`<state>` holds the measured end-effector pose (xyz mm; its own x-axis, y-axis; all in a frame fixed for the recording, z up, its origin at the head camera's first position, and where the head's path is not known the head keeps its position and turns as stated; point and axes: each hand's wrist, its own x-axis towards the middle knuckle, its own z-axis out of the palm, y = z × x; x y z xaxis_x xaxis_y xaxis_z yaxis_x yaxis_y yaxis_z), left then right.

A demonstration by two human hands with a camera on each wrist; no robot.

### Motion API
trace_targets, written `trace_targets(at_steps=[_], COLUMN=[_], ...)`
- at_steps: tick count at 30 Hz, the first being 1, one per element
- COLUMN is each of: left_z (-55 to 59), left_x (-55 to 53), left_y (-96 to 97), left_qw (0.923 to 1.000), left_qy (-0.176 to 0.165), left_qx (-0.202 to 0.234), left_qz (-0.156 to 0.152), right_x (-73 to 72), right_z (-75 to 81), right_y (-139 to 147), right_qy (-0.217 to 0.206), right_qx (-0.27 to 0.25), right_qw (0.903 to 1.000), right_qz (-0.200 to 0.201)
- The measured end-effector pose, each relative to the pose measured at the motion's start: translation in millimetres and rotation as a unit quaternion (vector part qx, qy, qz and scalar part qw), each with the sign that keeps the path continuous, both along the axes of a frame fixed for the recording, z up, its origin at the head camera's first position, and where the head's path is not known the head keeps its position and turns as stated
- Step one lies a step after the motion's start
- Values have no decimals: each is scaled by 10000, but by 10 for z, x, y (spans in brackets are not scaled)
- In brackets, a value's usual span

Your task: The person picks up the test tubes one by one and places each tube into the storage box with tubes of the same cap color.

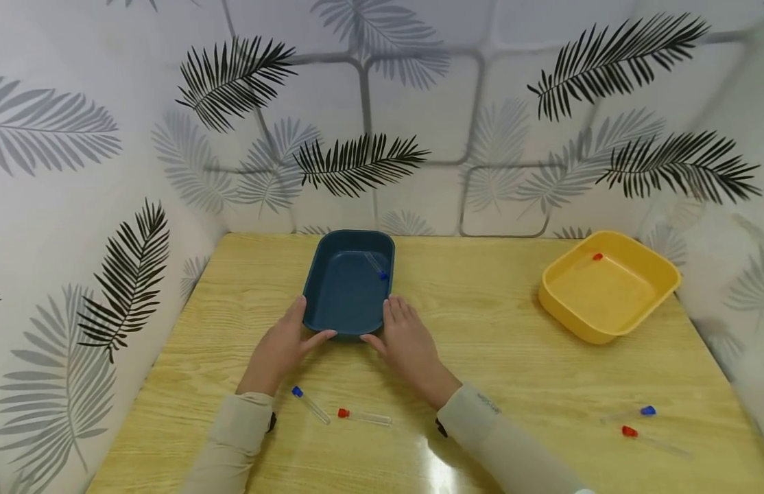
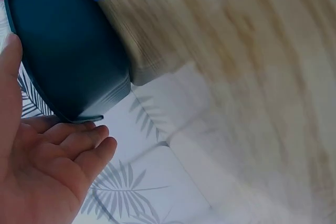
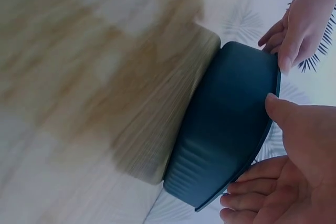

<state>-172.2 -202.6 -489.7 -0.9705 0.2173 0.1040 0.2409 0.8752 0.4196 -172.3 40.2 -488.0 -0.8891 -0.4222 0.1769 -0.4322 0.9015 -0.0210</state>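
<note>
A dark blue tray (image 1: 345, 295) stands on the table, its near end toward me. My left hand (image 1: 277, 353) holds its near left corner, thumb along the front rim and fingers at the side. At the near right corner my right hand (image 1: 413, 350) grips likewise, as the right wrist view also shows with the thumb (image 3: 283, 109) on the rim. Inside the tray lies a clear test tube with a blue cap (image 1: 383, 275). Just below the hands are a blue-capped test tube (image 1: 311, 405) and a red-capped test tube (image 1: 365, 416).
A yellow tray (image 1: 629, 302) sits at the back right, holding a test tube with a red cap (image 1: 597, 256). Nearer on the right lie a test tube with a blue cap (image 1: 648, 411) and another with a red cap (image 1: 629, 431). A leaf-patterned wall (image 1: 419, 202) bounds the table's back.
</note>
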Motion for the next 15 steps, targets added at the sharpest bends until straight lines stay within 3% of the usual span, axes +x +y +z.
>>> trace_targets(at_steps=[8, 15], left_z=[48, 34], left_x=[72, 155], left_y=[132, 288], left_qw=[9997, 9986], left_qy=[-90, 382], left_qx=[-217, -346], left_qz=[-68, -136], right_x=[70, 158], right_z=[22, -3], right_y=[160, 307], right_qy=[-91, 47], right_qx=[-266, -702], right_qw=[9996, 9975], right_qz=[12, 49])
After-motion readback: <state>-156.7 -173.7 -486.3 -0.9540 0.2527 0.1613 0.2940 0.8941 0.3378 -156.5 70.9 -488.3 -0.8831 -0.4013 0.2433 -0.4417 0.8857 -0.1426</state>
